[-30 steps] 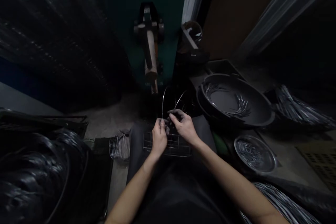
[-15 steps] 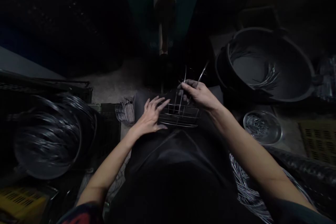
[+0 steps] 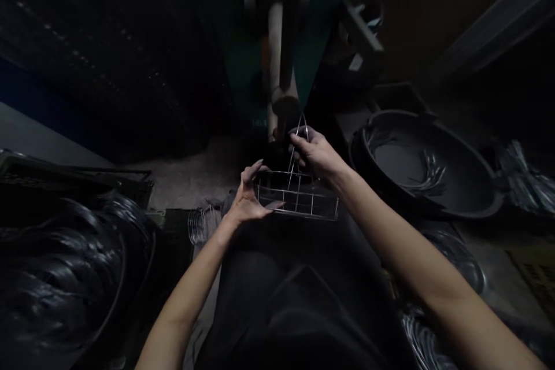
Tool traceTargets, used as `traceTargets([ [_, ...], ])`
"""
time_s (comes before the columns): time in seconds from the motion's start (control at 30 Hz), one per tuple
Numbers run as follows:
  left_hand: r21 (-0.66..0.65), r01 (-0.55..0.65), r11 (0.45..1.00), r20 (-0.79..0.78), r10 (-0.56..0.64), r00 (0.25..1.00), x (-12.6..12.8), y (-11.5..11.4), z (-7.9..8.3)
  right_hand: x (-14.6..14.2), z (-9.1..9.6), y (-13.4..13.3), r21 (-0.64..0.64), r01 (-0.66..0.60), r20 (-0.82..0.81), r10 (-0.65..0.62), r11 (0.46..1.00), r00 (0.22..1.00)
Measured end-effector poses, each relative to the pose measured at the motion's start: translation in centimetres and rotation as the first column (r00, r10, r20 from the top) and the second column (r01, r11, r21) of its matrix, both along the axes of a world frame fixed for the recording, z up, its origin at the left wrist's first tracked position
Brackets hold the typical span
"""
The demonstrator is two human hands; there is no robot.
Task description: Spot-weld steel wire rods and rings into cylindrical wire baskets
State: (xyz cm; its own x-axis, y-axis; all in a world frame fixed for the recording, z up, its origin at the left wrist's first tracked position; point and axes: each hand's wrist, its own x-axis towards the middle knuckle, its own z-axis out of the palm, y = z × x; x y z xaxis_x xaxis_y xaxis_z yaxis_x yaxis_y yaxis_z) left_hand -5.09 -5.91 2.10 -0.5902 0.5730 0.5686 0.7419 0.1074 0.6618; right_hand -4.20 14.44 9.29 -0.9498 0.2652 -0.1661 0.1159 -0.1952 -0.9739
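A small wire basket point(image 3: 304, 195) of thin metal rods is held up in front of my dark apron. My left hand point(image 3: 248, 199) grips its left end, thumb along the near side and fingers at the far side. In my right hand point(image 3: 318, 153) is a bent wire piece point(image 3: 305, 118), pinched between thumb and fingers, its peak pointing up. The wire's lower end reaches down to the basket's far side; whether they touch I cannot tell. Just beyond stands a machine with a thick cylindrical rod point(image 3: 286, 101), close to the wire's peak.
To the right, a large black pan point(image 3: 466, 208) holds bent wires, with a metal bowl point(image 3: 479, 277) nearer me. A container of shiny wire pieces point(image 3: 65, 277) stands at the left. Stacked wire frames point(image 3: 202, 224) lie beside my left forearm.
My left hand has gone from spread fingers to gripping the basket, which is now raised. My right hand still holds wire, now beside the machine's rod. The view has shifted upward.
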Motion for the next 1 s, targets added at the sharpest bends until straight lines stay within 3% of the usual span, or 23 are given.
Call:
traceTargets([
  [0.3, 0.129, 0.016, 0.992, -0.052, -0.009, 0.999, -3.9, 1.1, 0.0, -3.7, -0.1, 0.2, 0.070, -0.002, -0.065, 0.006, 0.998, 0.998],
  [0.7, 0.206, 0.037, 0.978, 0.039, -0.046, 0.998, -6.3, 2.1, -0.1, -5.9, 0.0, 0.9, 0.129, 0.002, -0.072, 0.007, 0.992, 0.997],
  [1.0, 0.201, 0.039, 0.979, 0.062, -0.053, 0.997, -7.4, 2.3, -0.5, -7.4, -1.1, 1.5, 0.137, -0.004, -0.048, 0.011, 0.991, 0.999],
])
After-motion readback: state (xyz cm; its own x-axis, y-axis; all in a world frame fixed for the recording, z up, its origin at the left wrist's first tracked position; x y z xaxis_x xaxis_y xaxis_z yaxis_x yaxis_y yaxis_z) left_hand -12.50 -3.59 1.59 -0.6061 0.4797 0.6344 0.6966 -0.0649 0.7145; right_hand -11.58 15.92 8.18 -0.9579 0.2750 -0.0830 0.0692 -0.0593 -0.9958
